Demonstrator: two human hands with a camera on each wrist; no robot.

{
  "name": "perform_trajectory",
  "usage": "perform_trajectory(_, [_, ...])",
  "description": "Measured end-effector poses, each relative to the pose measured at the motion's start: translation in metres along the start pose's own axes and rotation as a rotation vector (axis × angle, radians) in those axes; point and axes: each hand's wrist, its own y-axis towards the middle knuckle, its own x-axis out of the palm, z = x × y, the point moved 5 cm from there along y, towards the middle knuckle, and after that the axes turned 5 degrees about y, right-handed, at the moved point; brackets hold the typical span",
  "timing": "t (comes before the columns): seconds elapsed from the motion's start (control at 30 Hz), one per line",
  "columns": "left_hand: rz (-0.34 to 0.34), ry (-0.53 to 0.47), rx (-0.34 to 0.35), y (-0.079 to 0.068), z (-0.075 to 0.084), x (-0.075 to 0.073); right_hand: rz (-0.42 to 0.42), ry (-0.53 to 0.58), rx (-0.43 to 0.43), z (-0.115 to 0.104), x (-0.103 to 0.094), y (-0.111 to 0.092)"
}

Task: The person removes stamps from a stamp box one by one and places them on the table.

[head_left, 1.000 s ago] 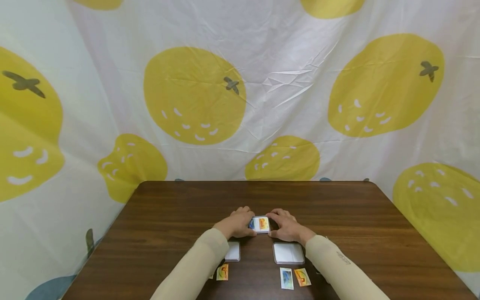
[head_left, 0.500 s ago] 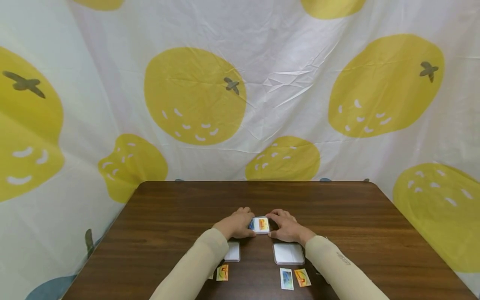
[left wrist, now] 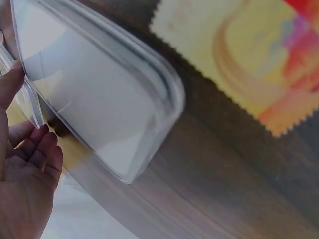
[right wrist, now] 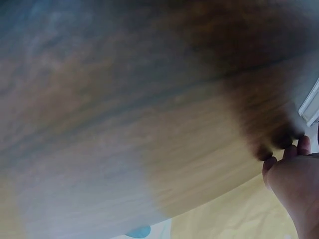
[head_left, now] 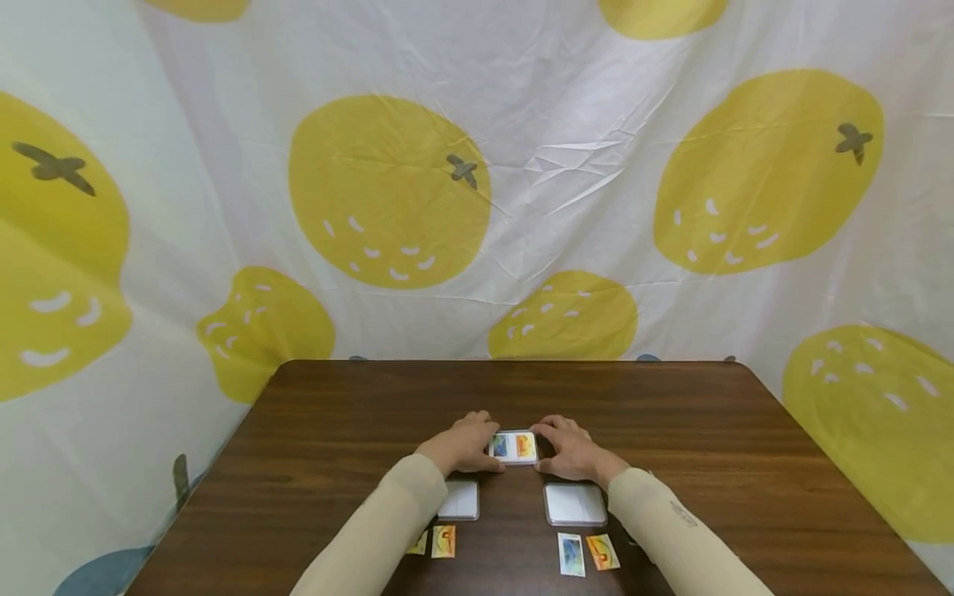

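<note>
Near the table's middle, a clear flat case [head_left: 514, 447] shows a blue stamp [head_left: 500, 445] and an orange stamp [head_left: 525, 446] side by side. My left hand [head_left: 464, 443] grips its left end, thumb along the near edge and fingers at the far edge. At the right end my right hand [head_left: 570, 449] holds it likewise. In the left wrist view, fingertips of the left hand [left wrist: 30, 164] meet the case's corner [left wrist: 35, 102]. The right wrist view catches only the curled fingers of the right hand [right wrist: 291, 164] by a pale case corner [right wrist: 311, 107].
Two white-backed clear cases lie closer to me, a left case [head_left: 459, 501] partly behind my sleeve and a right case [head_left: 575, 504]. Loose stamps lie below them: yellow-green [head_left: 418, 544], orange [head_left: 444, 541], blue [head_left: 571, 554] and another orange one [head_left: 603, 551]. A lemon-print cloth [head_left: 566, 190] hangs behind the table [head_left: 358, 397].
My left hand has shifted slightly left, uncovering more of the blue stamp in the case. The right hand stays almost still.
</note>
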Motion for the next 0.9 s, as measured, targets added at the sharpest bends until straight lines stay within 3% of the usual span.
perform_trajectory(0.47, [-0.039, 0.1, 0.037, -0.0021, 0.0018, -0.0015, -0.002, 0.001, -0.009, -0.0039, 0.0015, -0.0009])
perform_trajectory(0.73, [0.01, 0.103, 0.082, -0.0034, 0.0003, -0.0047, 0.035, 0.005, -0.053, -0.0013, -0.0008, -0.0019])
perform_trajectory(0.9, [-0.009, 0.108, 0.071, -0.0053, 0.001, -0.0047, 0.039, 0.004, -0.08, -0.001, -0.0019, -0.0018])
